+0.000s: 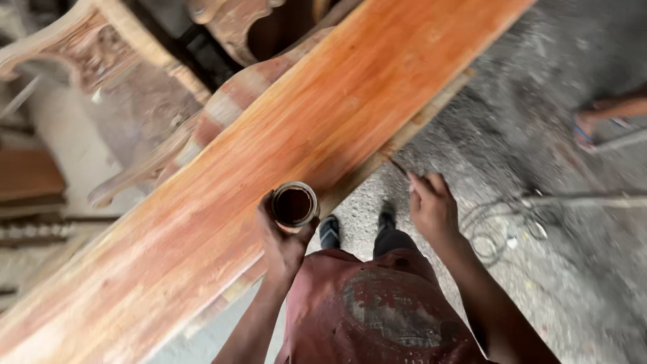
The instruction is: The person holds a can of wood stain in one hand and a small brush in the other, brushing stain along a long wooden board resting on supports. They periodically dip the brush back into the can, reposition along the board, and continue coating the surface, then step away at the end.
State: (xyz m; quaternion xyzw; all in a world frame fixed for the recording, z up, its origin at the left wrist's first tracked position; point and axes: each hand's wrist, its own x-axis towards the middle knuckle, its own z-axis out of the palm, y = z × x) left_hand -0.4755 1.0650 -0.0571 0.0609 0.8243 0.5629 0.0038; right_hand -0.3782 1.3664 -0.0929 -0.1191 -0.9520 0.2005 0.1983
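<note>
Jar (294,205) over plank (303,141) edge

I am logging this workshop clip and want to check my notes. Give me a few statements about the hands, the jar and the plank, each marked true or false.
1. The left hand holds a small open jar of dark liquid. True.
2. The jar stands on the floor. False: it is held up at the edge of the reddish wooden plank.
3. The right hand grips a thin stick-like tool, perhaps a brush. True.
4. The plank is painted blue. False: it is orange-red with visible grain.
5. Another person's foot shows at the right edge. True.
</note>
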